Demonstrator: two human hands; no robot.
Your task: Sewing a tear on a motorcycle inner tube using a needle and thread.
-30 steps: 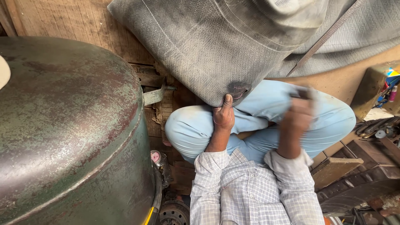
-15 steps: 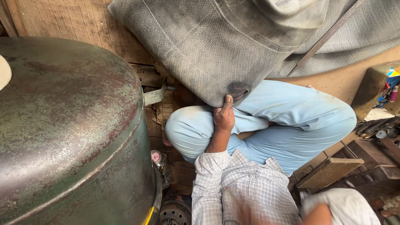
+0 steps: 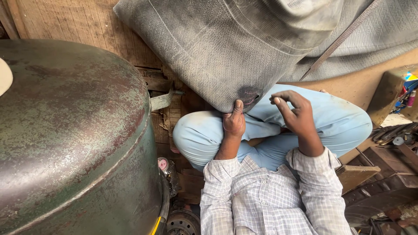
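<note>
We pinch the limp, heavy-looking grey rubber tube (image 3: 226,56) by its dark patch (image 3: 249,94) with our left hand (image 3: 234,122), our right hand (image 3: 296,114) hovering beside, fingertips together, empty.

The left hand (image 3: 234,123) pinches the lower edge of a large grey rubber inner tube (image 3: 226,52), its thumb pressed just below a dark, roughened round patch (image 3: 249,94) on the rubber. The right hand (image 3: 295,114) hovers close beside that spot, fingers curled with the tips drawn together; whether they hold anything is too small to tell. Both hands sit above crossed legs in light blue trousers (image 3: 283,130). To the left stands a big rounded green metal tank (image 3: 74,135) with rusty blotches, against a worn wooden board (image 3: 78,21).
</note>
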